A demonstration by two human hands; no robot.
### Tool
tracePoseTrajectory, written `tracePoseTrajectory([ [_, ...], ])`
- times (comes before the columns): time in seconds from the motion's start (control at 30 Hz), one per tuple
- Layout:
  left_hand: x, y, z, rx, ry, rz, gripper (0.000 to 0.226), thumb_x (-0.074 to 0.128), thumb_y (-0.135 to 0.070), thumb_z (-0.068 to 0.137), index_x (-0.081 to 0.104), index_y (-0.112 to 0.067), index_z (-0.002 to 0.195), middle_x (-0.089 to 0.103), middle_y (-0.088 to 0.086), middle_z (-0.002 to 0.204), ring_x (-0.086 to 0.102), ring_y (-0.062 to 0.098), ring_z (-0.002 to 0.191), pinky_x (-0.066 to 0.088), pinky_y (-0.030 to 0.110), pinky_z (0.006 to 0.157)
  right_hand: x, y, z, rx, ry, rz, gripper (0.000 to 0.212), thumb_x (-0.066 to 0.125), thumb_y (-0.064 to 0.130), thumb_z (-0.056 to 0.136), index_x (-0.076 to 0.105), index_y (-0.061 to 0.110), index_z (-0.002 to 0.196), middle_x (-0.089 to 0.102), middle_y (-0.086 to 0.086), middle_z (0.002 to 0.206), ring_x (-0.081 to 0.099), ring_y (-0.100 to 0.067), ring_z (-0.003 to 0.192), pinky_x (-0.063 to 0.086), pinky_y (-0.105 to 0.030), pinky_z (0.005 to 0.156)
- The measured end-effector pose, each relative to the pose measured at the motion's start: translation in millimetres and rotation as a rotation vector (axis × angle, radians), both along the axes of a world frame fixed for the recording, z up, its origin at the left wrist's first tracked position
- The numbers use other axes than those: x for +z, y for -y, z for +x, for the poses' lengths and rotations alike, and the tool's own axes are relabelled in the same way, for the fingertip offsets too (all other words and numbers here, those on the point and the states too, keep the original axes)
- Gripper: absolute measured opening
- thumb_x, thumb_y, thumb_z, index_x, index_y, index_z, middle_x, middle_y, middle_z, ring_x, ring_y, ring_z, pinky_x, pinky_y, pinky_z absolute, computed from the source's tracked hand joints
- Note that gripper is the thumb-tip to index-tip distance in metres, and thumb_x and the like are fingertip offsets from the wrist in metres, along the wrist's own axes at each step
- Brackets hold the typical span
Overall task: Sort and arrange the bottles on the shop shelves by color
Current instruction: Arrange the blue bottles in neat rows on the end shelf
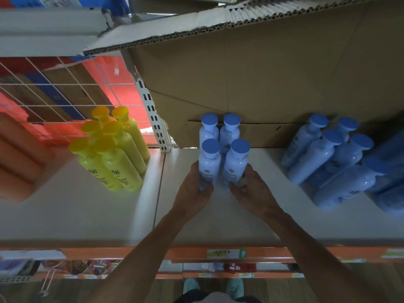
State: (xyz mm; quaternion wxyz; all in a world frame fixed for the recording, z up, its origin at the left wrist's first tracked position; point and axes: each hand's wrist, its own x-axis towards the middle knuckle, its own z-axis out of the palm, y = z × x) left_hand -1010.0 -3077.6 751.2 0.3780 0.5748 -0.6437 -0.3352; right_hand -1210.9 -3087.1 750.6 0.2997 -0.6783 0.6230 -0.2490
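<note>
Where you clasp them, bottle bases are hidden: left grip (193, 189) wraps the glossy pale-blue left bottle (210, 166), right grip (251, 190) the round-capped right bottle (235, 168).

This is a shop aisle. A white metal shelf (218, 226) has an orange price rail (262, 252) with paper labels (218, 253) at 6 o'clock. Identical yellow bottles (113, 154) stand grouped at 9 o'clock, blue-capped bottles (223, 149) at the centre, further blue bottles (328, 154) at 3 o'clock. A slotted upright (153, 119) and wire mesh (54, 88) stand at 10 o'clock, a cardboard carton (262, 73) at 12 o'clock.
</note>
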Motion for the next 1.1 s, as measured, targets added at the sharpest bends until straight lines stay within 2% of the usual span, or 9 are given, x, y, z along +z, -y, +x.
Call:
tracePoseTrajectory([
  [0.17, -3, 2, 4, -0.007, 0.035, -0.095, 0.046, 0.068, -0.021, 0.091, 0.045, -0.034, 0.127, 0.053, -0.021, 0.111, 0.053, -0.006, 0.105, 0.043, 0.01, 0.086, -2, 4, 3, -0.013, 0.007, 0.003, 0.049, 0.065, 0.051, 0.082, 0.042, 0.034, 0.122, 0.058, 0.01, 0.112, 0.061, -0.014, 0.097, 0.055, -0.042, 0.083],
  [0.27, -10, 6, 0, 0.075, 0.069, -0.069, 0.054, 0.076, -0.038, 0.082, 0.051, -0.023, 0.128, 0.05, -0.012, 0.107, 0.054, 0.011, 0.1, 0.051, 0.028, 0.083, -4, 6, 9, -0.002, 0.088, -0.018, 0.069, 0.064, 0.072, 0.075, 0.044, 0.036, 0.13, 0.056, 0.011, 0.122, 0.058, -0.012, 0.111, 0.054, -0.042, 0.089],
  [0.37, -10, 6, -3, 0.113, 0.011, -0.033, 0.06, 0.078, -0.048, 0.075, 0.049, -0.029, 0.124, 0.054, -0.011, 0.113, 0.056, 0.006, 0.102, 0.05, 0.024, 0.081, -7, 9, 9, 0.014, 0.078, -0.038, 0.068, 0.062, 0.075, 0.074, 0.046, 0.036, 0.129, 0.055, 0.013, 0.12, 0.057, -0.008, 0.11, 0.055, -0.039, 0.086],
  [0.5, -8, 2, 3, -0.047, -0.023, 0.0, 0.062, 0.069, -0.017, 0.089, 0.031, -0.038, 0.133, 0.052, -0.014, 0.127, 0.051, -0.013, 0.11, 0.042, 0.005, 0.086, -5, 3, 2, 0.072, 0.028, -0.048, 0.054, 0.063, 0.044, 0.086, 0.042, 0.028, 0.133, 0.054, 0.01, 0.119, 0.057, -0.012, 0.106, 0.054, -0.039, 0.088],
  [0.6, -8, 3, 9, -0.088, 0.003, -0.041, 0.06, 0.062, -0.01, 0.092, 0.031, -0.037, 0.137, 0.052, -0.019, 0.126, 0.049, -0.012, 0.115, 0.044, 0.009, 0.093, -8, 3, -2, 0.069, 0.013, -0.043, 0.05, 0.062, 0.042, 0.087, 0.042, 0.026, 0.13, 0.057, 0.007, 0.116, 0.058, -0.013, 0.103, 0.055, -0.04, 0.086],
  [0.7, -8, 6, 8, -0.054, -0.005, -0.073, 0.05, 0.067, -0.035, 0.089, 0.039, -0.039, 0.13, 0.052, -0.022, 0.118, 0.054, 0.0, 0.11, 0.05, 0.023, 0.089, -6, 6, 3, 0.036, 0.023, -0.05, 0.052, 0.068, 0.046, 0.085, 0.045, 0.027, 0.127, 0.057, 0.009, 0.115, 0.059, -0.012, 0.102, 0.054, -0.034, 0.084],
  [0.8, -8, 8, 3, 0.062, 0.026, -0.064, 0.053, 0.072, -0.054, 0.076, 0.044, -0.04, 0.119, 0.05, -0.015, 0.106, 0.054, 0.007, 0.098, 0.048, 0.02, 0.078, -4, 8, 8, 0.015, 0.06, -0.064, 0.058, 0.068, 0.057, 0.079, 0.047, 0.029, 0.126, 0.054, 0.011, 0.116, 0.058, -0.007, 0.103, 0.053, -0.03, 0.082],
  [1.0, -12, 0, 6, -0.064, 0.005, -0.039, 0.058, 0.066, -0.011, 0.091, 0.035, -0.035, 0.133, 0.051, -0.023, 0.12, 0.05, -0.014, 0.109, 0.039, 0.003, 0.088, -5, 3, 1, 0.074, 0.001, -0.036, 0.048, 0.065, 0.032, 0.088, 0.042, 0.021, 0.129, 0.05, 0.009, 0.112, 0.057, -0.016, 0.102, 0.054, -0.036, 0.085],
  [1.1, -12, 1, 10, -0.051, 0.025, -0.029, 0.056, 0.067, -0.019, 0.092, 0.036, -0.038, 0.135, 0.051, -0.028, 0.122, 0.05, -0.015, 0.111, 0.042, 0.006, 0.091, -6, 5, 0, 0.06, -0.009, -0.034, 0.045, 0.065, 0.035, 0.088, 0.044, 0.023, 0.126, 0.056, 0.006, 0.113, 0.059, -0.016, 0.101, 0.054, -0.039, 0.086],
])
